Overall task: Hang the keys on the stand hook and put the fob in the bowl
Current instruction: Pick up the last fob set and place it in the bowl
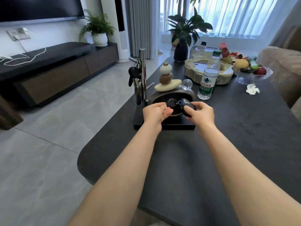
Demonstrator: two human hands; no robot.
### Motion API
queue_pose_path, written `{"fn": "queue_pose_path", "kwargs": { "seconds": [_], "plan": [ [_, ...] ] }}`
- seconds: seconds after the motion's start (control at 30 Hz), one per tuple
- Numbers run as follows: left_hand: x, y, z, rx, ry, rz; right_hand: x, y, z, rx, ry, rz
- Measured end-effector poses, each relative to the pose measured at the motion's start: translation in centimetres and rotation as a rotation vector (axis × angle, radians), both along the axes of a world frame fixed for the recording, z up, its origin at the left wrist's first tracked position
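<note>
Well, dark surface curves off at left edge, bare in front of the tray; keys hang on stand hook; right hand grips fob over bowl; left hand open, fingertips just beside fob's small tag.

Keys hang on the stand, left of the bowl.
</note>
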State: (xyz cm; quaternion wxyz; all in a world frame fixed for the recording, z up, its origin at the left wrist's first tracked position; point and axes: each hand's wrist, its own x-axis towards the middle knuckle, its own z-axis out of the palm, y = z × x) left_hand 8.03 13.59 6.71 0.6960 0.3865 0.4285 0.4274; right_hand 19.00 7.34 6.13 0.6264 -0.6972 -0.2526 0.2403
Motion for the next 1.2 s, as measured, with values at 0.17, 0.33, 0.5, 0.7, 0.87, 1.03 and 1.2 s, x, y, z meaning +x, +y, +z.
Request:
{"fn": "queue_pose_path", "kwargs": {
  "seconds": [0.17, 0.33, 0.5, 0.7, 0.87, 1.03, 1.2],
  "plan": [
    [0.8, 2.3, -1.3, -0.154, 0.045, 0.131, -0.3, 3.0, -1.9, -0.111, -0.062, -0.056],
    [1.9, 4.1, -2.6, -0.191, 0.088, 0.096, 0.1, 5.1, -3.4, -0.212, -0.311, -0.061],
    [3.3, 4.9, -3.8, -0.091, 0.238, 0.113, 0.4, 6.4, -4.0, -0.27, -0.484, -0.027],
    [3.7, 5.0, -4.6, 0.097, 0.638, 0.09, 1.5, 7.0, -4.3, -0.418, -0.57, 0.026],
    [3.5, 4.8, -4.2, 0.183, 0.78, 0.054, 1.5, 7.0, -4.2, -0.493, -0.646, 0.085],
    [3.0, 4.6, -3.9, 0.226, 0.86, -0.013, 1.2, 6.4, -4.1, -0.541, -0.677, 0.119],
    [2.1, 4.2, -4.2, 0.235, 0.812, -0.097, 0.6, 5.1, -3.5, -0.544, -0.724, 0.122]
  ]
}}
